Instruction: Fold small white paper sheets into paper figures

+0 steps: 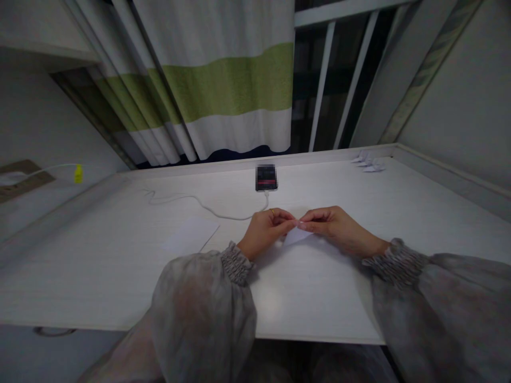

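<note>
Between my hands is a small piece of folded white paper (296, 236), its wide end pointing down toward the desk. My left hand (266, 229), with a ring on one finger, pinches its upper edge from the left. From the right, my right hand (334, 226) pinches the same edge, so the fingertips of both hands nearly meet. Part of the paper is hidden behind the fingers. Left of my left forearm, a flat white sheet of paper (190, 235) lies on the white desk (99, 271).
A phone (266, 177) with a blurred screen lies at the back of the desk, joined to a white cable (207, 208) that curves left. Several small folded paper pieces (368, 161) sit in the far right corner. A curtain (223, 90) hangs behind the desk.
</note>
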The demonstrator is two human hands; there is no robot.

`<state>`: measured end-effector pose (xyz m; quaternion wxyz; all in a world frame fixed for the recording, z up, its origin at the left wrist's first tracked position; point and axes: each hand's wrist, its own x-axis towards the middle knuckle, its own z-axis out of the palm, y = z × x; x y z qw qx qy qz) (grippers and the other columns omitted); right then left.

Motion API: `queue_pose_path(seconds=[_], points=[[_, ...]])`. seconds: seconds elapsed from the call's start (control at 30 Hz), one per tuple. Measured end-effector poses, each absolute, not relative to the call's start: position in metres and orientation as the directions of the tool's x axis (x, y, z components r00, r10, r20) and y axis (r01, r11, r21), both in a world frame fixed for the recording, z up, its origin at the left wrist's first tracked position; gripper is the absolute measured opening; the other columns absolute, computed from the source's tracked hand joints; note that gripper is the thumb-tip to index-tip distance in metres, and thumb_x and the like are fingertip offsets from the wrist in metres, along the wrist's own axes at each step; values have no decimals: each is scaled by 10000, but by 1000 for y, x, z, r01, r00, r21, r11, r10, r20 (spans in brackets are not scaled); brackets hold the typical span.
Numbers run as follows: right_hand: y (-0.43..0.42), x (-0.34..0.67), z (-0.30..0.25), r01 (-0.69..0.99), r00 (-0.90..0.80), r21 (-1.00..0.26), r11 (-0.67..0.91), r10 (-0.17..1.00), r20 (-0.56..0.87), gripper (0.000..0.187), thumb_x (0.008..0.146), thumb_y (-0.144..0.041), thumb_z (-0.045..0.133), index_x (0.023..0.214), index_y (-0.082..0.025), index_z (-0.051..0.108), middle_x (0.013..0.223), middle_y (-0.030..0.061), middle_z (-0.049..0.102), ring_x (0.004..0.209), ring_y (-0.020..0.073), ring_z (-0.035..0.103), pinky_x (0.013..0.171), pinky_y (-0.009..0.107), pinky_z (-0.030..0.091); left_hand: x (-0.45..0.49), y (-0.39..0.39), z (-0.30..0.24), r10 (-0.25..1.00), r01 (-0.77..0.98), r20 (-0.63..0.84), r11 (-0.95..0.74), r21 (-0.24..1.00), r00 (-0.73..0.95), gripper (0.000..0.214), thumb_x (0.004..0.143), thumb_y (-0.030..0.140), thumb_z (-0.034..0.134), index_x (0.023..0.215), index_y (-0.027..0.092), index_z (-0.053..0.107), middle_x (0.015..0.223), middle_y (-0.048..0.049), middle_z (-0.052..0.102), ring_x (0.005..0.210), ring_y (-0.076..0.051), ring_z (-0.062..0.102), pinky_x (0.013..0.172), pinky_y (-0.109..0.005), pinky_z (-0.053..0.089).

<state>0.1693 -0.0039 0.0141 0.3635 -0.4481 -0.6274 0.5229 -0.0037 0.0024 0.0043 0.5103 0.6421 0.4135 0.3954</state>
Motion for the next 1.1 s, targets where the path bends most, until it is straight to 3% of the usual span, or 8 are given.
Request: queue_pose_path(seconds=[0.17,0.6,0.9,1.1], points=[[-6,167,17,210,-327,-975,72,945,-1,292,600,-412,687,713,-142,685,672,16,640,603,104,514,594,254,395,-3,3,3,935,125,17,-66,990,355,257,629,334,662,738,106,616,582,-9,595,485,-62,505,479,-185,410],[-6,165,14,207,-286,-978,40,958,-21,350,578,-453,683,712,-130,674,639,18,625,551,99,497,517,242,375,-2,2,4,950,122,89,-131,984,298,197,639,298,646,708,114,637,566,-8,595,484,-61,480,478,-189,390],[-6,164,14,243,-246,-970,23,969,-39,308,585,-418,682,686,-128,663,502,-32,522,433,57,354,408,216,237,-2,4,2,954,108,75,-110,988,290,185,636,291,641,703,118,637,561,-1,587,474,-59,468,482,-196,379],[-6,164,15,259,-268,-965,44,963,-28,292,604,-408,673,723,-141,692,603,15,613,499,90,451,446,232,332,-3,3,4,956,80,85,-111,991,281,183,639,294,645,685,118,630,558,9,574,488,-58,463,494,-194,367]])
